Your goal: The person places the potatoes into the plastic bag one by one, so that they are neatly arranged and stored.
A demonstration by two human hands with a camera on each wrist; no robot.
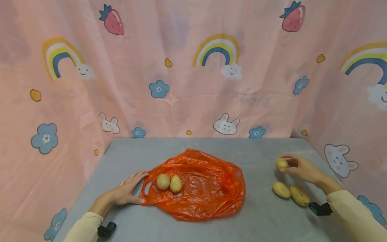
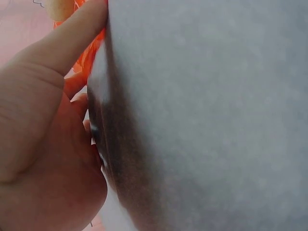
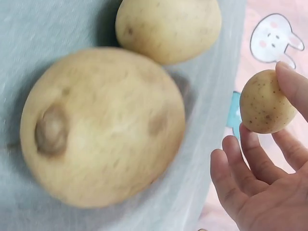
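Observation:
An orange plastic bag (image 1: 208, 201) lies spread on the table, its mouth facing left. Two potatoes, a rounder one (image 1: 163, 182) and a longer one (image 1: 176, 184), rest at the bag's mouth. My left hand (image 1: 125, 191) touches the bag's left edge, thumb and fingers spread and fairly straight. Over the right side of the table, my right hand (image 1: 302, 169) pinches a small potato (image 3: 266, 102) between thumb and fingertips. Two more potatoes (image 1: 281, 190) (image 1: 299, 196) lie just below that hand. In the right wrist view they loom large, side by side.
The grey table (image 1: 260, 222) runs back to a pink patterned curtain (image 1: 181, 111), which also hangs along both sides. Black wrist devices (image 1: 107, 230) sit beneath both forearms. Table surface lies between the bag and the right-hand potatoes.

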